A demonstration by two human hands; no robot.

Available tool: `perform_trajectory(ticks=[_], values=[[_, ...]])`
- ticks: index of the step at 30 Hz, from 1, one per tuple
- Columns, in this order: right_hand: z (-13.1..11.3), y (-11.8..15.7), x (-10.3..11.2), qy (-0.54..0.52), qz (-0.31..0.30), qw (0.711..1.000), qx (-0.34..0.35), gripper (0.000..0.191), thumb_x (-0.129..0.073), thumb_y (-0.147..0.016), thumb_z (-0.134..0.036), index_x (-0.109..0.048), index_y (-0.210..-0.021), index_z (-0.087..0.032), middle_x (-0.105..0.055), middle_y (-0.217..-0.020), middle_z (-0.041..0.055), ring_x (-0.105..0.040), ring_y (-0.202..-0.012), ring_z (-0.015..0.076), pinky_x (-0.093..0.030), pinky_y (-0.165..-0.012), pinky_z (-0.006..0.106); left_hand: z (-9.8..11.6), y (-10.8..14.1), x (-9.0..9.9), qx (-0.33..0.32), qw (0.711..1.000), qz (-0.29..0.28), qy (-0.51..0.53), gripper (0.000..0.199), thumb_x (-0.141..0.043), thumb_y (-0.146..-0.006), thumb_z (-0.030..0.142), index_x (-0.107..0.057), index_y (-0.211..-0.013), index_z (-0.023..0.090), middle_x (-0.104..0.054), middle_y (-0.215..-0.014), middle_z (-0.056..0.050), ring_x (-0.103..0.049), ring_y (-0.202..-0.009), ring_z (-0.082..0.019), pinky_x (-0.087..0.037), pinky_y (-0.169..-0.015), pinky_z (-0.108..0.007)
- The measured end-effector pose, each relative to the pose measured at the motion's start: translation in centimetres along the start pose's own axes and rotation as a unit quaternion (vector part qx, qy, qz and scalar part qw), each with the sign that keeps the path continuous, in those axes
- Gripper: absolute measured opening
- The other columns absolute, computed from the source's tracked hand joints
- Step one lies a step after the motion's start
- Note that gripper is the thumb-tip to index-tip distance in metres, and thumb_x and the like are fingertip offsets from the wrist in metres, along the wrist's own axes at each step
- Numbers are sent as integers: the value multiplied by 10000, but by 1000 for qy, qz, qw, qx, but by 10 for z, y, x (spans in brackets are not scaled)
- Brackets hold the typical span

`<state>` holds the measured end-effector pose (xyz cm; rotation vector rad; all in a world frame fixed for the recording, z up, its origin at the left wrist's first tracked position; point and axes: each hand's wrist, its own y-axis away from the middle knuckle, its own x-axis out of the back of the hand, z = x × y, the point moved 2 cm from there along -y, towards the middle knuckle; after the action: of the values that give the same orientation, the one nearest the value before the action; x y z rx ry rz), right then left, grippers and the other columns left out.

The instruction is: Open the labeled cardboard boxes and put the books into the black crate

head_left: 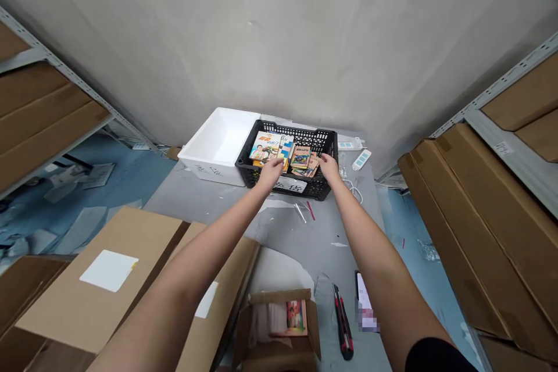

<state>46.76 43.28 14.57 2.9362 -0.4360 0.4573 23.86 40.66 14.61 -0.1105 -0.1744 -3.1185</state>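
Note:
A black plastic crate [285, 186] stands on the grey table and holds several colourful books. My left hand [271, 172] is at the crate's near side, fingers against the lower edge of the larger books [267, 145]. Toward the crate's right end, my right hand [328, 166] touches or nearly touches the small books [300, 157]. The fingertips of both hands are small in view, and whether they pinch a book is unclear. An open cardboard box [279, 354] with a red-covered book [296, 317] and pale items inside sits at the table's near edge.
Left of the crate is a white foam box [207, 167]. A red and black utility knife [343, 325] and a phone [365, 302] lie near the front. Large cartons [100, 273] fill the lower left. Power strips [361, 159] lie behind right. Shelves with cartons [462, 221] flank both sides.

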Motion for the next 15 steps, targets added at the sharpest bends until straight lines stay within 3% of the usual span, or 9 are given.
perform_trajectory(ticks=[2,5,11,13,15], values=[[18,34,2,-39,-4,998,40,342,-529,-841,-213,-646,-1153,-137,-655,-1238,129,-608,-1141,203,-456,-1000,348,-24,47,14,40,998,-27,45,429,-639,-770,326,-651,-1156,141,-655,-1209,-145,-636,-1079,-262,-500,-930,-412],[48,115,13,-123,-28,990,70,398,-568,-855,-379,-641,-1176,-156,-665,-1216,136,-639,-1089,225,-488,-976,406,-57,134,37,102,989,-58,94,481,-687,-758,419,-655,-1152,144,-676,-1165,-138,-639,-1076,-253,-491,-955,-412],[102,319,38,-162,-93,978,-88,374,-577,-889,-457,-646,-1172,-223,-705,-1135,98,-678,-1014,234,-504,-972,453,-106,303,71,260,955,-75,123,524,-686,-775,515,-646,-1163,165,-684,-1156,-136,-645,-1075,-248,-513,-936,-398],[115,372,37,-148,-124,974,-122,371,-550,-903,-463,-647,-1176,-232,-715,-1097,90,-686,-996,239,-526,-944,440,-124,341,76,292,947,-82,104,554,-680,-760,551,-648,-1152,161,-687,-1149,-142,-657,-1050,-259,-531,-898,-403],[127,408,30,-90,-173,973,-119,358,-503,-925,-442,-658,-1164,-226,-722,-1063,92,-694,-969,240,-548,-901,417,-141,365,78,284,951,-108,51,532,-645,-779,548,-657,-1134,153,-692,-1135,-143,-655,-1052,-266,-530,-901,-411]])
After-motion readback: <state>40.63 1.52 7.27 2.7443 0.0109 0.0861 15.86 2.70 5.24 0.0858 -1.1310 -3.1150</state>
